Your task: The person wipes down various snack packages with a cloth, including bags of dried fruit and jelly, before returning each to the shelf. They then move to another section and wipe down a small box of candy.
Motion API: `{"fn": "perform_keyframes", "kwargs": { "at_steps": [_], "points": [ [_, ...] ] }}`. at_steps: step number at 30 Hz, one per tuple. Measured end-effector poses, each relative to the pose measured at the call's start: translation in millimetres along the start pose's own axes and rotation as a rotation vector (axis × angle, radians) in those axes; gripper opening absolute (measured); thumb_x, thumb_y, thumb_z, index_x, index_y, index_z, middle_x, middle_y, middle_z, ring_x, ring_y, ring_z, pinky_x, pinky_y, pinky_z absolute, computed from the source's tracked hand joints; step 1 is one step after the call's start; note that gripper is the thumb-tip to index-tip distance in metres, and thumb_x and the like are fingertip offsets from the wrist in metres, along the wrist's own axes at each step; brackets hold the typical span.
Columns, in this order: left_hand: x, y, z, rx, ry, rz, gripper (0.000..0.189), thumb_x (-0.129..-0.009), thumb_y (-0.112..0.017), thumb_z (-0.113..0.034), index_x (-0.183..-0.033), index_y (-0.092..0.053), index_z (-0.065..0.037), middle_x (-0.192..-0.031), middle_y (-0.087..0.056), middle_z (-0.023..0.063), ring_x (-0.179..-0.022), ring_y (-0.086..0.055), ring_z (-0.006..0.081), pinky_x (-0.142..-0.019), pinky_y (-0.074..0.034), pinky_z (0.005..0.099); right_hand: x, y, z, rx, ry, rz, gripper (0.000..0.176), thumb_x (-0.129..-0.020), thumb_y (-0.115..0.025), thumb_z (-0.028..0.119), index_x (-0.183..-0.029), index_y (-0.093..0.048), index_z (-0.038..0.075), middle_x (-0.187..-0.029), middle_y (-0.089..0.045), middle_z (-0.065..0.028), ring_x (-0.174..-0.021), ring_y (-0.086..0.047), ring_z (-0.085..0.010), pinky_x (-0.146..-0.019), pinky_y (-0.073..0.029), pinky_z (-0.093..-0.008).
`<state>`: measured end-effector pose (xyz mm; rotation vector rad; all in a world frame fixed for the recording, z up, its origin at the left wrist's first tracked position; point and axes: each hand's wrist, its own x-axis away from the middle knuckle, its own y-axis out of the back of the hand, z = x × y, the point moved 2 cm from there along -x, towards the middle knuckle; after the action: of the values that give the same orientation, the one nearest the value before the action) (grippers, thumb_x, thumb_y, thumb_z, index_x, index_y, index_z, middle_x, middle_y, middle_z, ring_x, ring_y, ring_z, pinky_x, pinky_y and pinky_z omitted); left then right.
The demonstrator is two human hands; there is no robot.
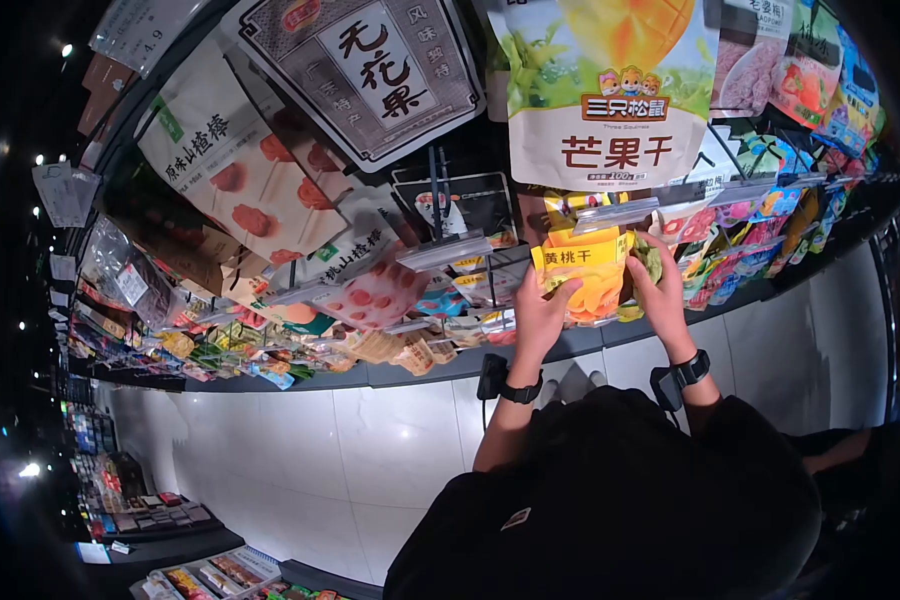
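A yellow snack bag with pictured peach slices [582, 275] is held upright between my two hands, in front of the shelf. My left hand [541, 312] grips its left edge, thumb on the front. At the bag's right side, my right hand [660, 295] is closed around its edge and a green packet [647, 262]; how the fingers lie behind is hidden. Above hangs a large dried mango bag [605, 110]. Both wrists wear black bands.
Hanging snack bags fill the rack, among them a silver-grey bag [365, 70] and a hawthorn bag [235, 150]. Price-tag holders [445, 250] stick out near my hands. Another person's forearm [838, 452] shows at the right. A display with boxes [215, 577] stands at the lower left.
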<state>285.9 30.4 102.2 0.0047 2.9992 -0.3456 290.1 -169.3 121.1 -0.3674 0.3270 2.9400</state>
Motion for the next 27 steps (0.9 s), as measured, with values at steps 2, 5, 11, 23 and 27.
{"fn": "perform_keyframes", "kwargs": {
  "at_steps": [2, 5, 11, 23, 27],
  "points": [
    [-7, -6, -3, -0.088, 0.027, -0.067, 0.041, -0.088, -0.076, -0.008, -0.121, -0.054, 0.003, -0.112, -0.071, 0.0107, -0.102, -0.068, 0.0168, -0.089, -0.054, 0.0296, 1, 3, 1, 0.066, 0.038, -0.035, 0.037, -0.093, -0.062, 0.003, -0.129, -0.054, -0.001, -0.118, -0.064, -0.0143, -0.110, -0.061, -0.0200, -0.096, -0.047, -0.0320],
    [-18, -8, 6, -0.394, -0.091, -0.164, 0.045, -0.083, -0.079, -0.012, -0.118, -0.054, 0.004, -0.108, -0.069, 0.0192, -0.096, -0.070, 0.0319, -0.082, -0.054, 0.0368, 12, 8, -1, 0.158, 0.083, -0.119, 0.037, -0.090, -0.057, -0.004, -0.127, -0.055, -0.001, -0.117, -0.064, -0.0172, -0.110, -0.063, -0.0247, -0.095, -0.047, -0.0335],
    [-22, -16, 2, -0.725, -0.206, -0.277, 0.058, -0.077, -0.084, -0.013, -0.122, -0.052, 0.005, -0.115, -0.054, 0.0202, -0.103, -0.059, 0.0389, -0.087, -0.049, 0.0446, 55, 35, -16, 0.168, -0.100, -0.064, 0.040, -0.085, -0.054, -0.008, -0.123, -0.058, 0.002, -0.110, -0.066, -0.0172, -0.104, -0.066, -0.0268, -0.092, -0.049, -0.0351],
    [46, -76, 30, -0.642, -0.376, -0.330, 0.039, -0.076, -0.083, -0.002, -0.105, -0.057, -0.002, -0.088, -0.059, 0.0043, -0.077, -0.055, 0.0168, -0.067, -0.045, 0.0291, 97, 104, -63, 0.108, -0.266, -0.066, 0.033, -0.086, -0.057, -0.004, -0.119, -0.060, 0.002, -0.100, -0.069, -0.0118, -0.092, -0.064, -0.0149, -0.084, -0.052, -0.0315],
    [7, -140, 14, -0.567, -0.298, -0.180, 0.063, -0.077, -0.084, -0.007, -0.129, -0.049, 0.000, -0.115, -0.065, 0.0161, -0.104, -0.065, 0.0244, -0.087, -0.052, 0.0332, 96, 144, -74, 0.120, -0.278, -0.024, 0.031, -0.087, -0.057, -0.001, -0.118, -0.060, 0.002, -0.095, -0.068, -0.0100, -0.088, -0.064, -0.0136, -0.080, -0.052, -0.0306]
  ]
}}
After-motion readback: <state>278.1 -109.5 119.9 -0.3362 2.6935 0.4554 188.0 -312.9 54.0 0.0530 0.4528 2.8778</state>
